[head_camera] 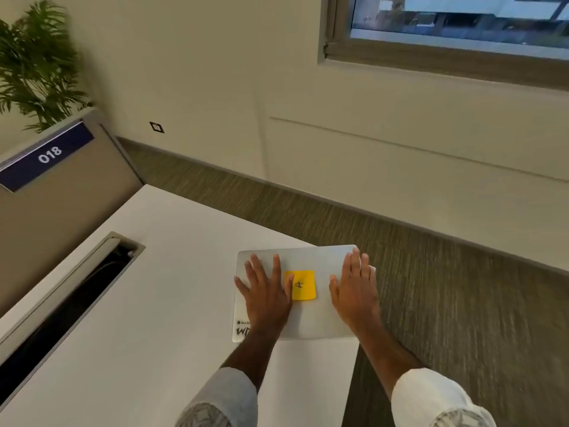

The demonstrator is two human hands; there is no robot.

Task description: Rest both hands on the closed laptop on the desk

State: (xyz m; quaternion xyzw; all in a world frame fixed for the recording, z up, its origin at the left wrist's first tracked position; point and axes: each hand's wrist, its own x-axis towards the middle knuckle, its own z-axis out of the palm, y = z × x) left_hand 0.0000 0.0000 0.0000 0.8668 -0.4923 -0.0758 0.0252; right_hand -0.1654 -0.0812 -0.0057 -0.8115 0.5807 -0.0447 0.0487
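Note:
A closed silver laptop (311, 257) lies at the right corner of a white desk (160, 303). A yellow sticky note (303, 285) with a handwritten mark sits in the middle of its lid, and stickers (241, 328) show at the lid's near left corner. My left hand (266, 294) rests flat on the left half of the lid, fingers spread and straight, its edge just over the note. On the right half lies my right hand (354, 291), flat as well, fingers straight and reaching the far right corner.
A long open cable slot (70, 300) runs along the desk's left side. A beige partition with a blue "018" label (49, 154) stands behind it, with a palm plant (37, 63) beyond. Carpet (462, 288) lies past the desk's right and far edges, below a window (455, 23).

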